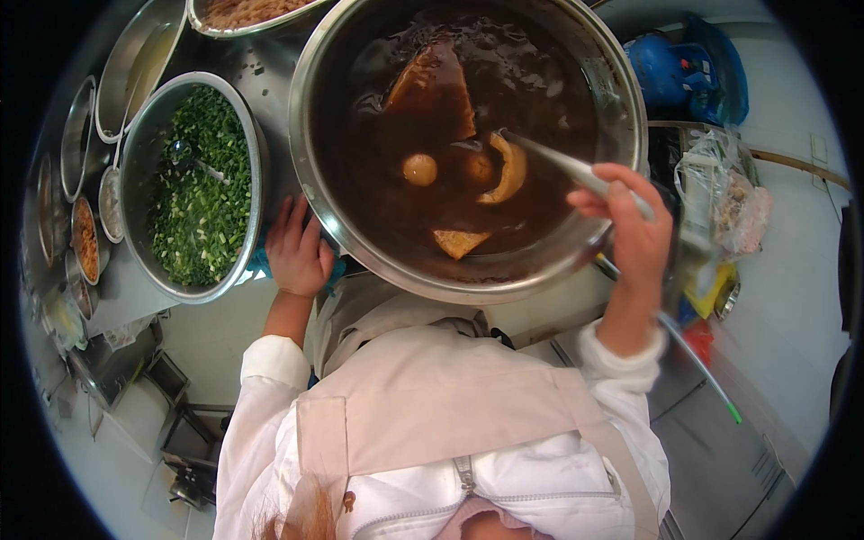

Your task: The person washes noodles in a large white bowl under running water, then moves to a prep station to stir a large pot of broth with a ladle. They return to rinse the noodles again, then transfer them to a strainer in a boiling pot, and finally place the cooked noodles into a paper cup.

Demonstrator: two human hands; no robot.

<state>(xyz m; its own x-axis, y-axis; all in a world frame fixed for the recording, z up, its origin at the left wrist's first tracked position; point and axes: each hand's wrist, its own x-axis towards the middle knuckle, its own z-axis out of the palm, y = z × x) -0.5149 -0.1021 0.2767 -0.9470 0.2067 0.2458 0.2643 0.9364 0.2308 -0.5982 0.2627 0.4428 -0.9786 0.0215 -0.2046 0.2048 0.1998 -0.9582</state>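
A large steel pot of dark brown broth stands before me. My right hand grips metal tongs over its right side, their tips at a curved brown piece of food. Beside that piece floats a peeled egg; a second round item lies partly sunk. A large wedge-shaped piece rises from the broth at the back, and a small triangular piece floats near the front. My left hand rests with spread fingers at the counter edge, on or beside a teal cloth, holding nothing visible.
Left of the pot stands a steel bowl of chopped green onions with a spoon inside. Further left are several smaller metal bowls, one with an orange-brown food. Plastic bags and a blue item lie on the right.
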